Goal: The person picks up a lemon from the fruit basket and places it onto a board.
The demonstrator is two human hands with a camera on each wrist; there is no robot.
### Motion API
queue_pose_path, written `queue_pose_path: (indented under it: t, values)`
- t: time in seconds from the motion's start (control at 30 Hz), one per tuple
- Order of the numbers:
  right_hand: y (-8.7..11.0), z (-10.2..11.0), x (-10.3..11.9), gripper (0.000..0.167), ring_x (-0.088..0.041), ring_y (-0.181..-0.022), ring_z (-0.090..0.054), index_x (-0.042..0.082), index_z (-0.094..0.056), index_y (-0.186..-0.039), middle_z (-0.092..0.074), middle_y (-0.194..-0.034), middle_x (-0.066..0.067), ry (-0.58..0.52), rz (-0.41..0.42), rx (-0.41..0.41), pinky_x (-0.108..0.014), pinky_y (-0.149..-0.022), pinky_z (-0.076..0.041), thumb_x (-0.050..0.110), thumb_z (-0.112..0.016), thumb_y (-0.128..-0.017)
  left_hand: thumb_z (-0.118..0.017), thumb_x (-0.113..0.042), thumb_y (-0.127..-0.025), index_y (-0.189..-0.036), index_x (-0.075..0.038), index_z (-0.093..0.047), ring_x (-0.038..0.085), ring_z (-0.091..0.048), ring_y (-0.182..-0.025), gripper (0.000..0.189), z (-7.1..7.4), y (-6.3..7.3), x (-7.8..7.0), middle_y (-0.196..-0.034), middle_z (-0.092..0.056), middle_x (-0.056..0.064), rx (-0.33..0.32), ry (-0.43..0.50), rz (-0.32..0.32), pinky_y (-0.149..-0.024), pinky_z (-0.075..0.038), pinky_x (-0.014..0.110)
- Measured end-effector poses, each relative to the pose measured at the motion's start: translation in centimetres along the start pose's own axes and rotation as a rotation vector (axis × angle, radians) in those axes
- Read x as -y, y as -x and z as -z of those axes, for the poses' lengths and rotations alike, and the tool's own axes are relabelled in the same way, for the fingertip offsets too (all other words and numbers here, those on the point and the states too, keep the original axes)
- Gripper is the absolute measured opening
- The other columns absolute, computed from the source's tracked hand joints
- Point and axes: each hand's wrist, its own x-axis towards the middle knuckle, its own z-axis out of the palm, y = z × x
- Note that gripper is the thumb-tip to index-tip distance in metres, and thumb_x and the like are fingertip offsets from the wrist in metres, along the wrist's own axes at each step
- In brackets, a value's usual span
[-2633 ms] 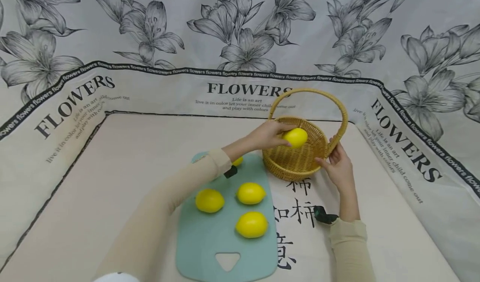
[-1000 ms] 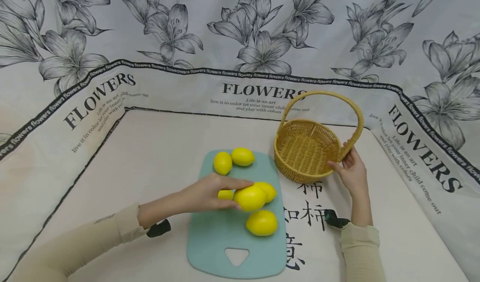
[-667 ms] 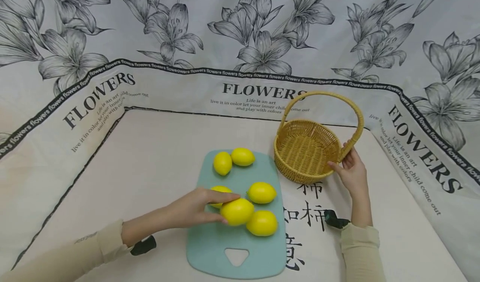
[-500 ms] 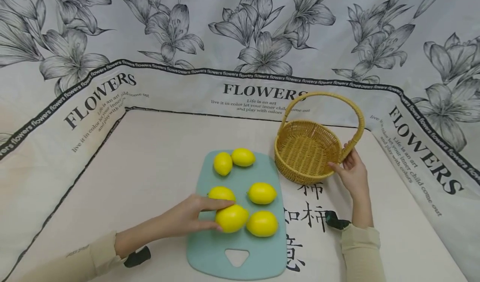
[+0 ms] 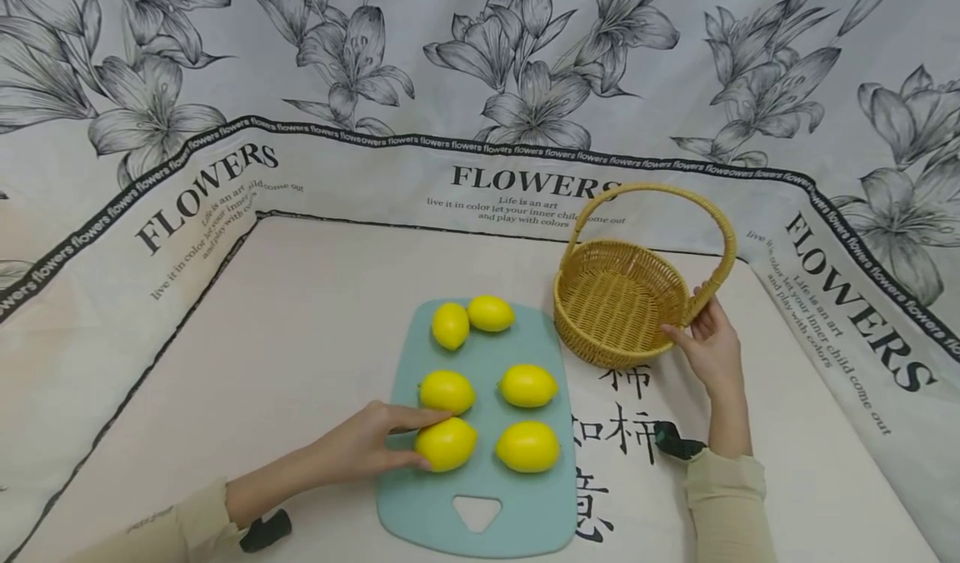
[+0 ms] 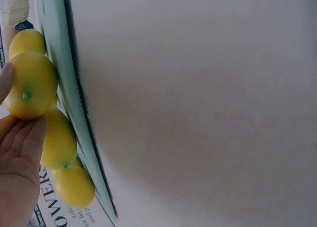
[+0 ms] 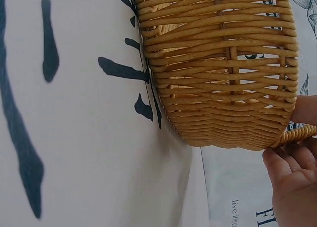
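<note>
My left hand [image 5: 378, 442] pinches a yellow lemon [image 5: 447, 446] between thumb and fingers at the near left of the teal cutting board [image 5: 480, 538]. In the left wrist view that lemon [image 6: 34, 85] shows its green stem end, with the thumb on one side and the fingers on the other. Several other lemons lie on the board, among them one just behind [image 5: 447, 391] and one to the right [image 5: 528, 447]. My right hand [image 5: 712, 351] grips the wicker basket [image 5: 618, 309] at its right rim, by the foot of the handle, thumb inside. Nothing lies in the basket.
The basket's tall arched handle [image 5: 660, 188] rises above its rim. Black brush characters [image 5: 630, 430] mark the pale tabletop right of the board. A flower-printed cloth [image 5: 360, 72] stands behind and around the table.
The left hand has carried a lemon out of the basket, leftward and toward me, down to the board's near left. The right hand keeps its hold on the basket; the view has shifted slightly.
</note>
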Motion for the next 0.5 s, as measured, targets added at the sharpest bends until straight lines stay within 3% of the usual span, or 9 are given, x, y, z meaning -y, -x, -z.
queue_pose_path:
  t: [0.5]
  values:
    - [0.03,0.12,0.21,0.09,-0.031,-0.142,-0.022,0.014,-0.007,-0.155,-0.014,-0.158,-0.015,-0.01,0.007,0.012,-0.019,-0.11,-0.024,0.008,-0.068,-0.09,-0.08,-0.034,-0.078,-0.137,-0.009,-0.054,0.014,-0.052,-0.123,0.069,0.03,0.17,0.16,-0.135,-0.054,-0.004,-0.052,-0.047,0.017,-0.099,-0.044,0.026]
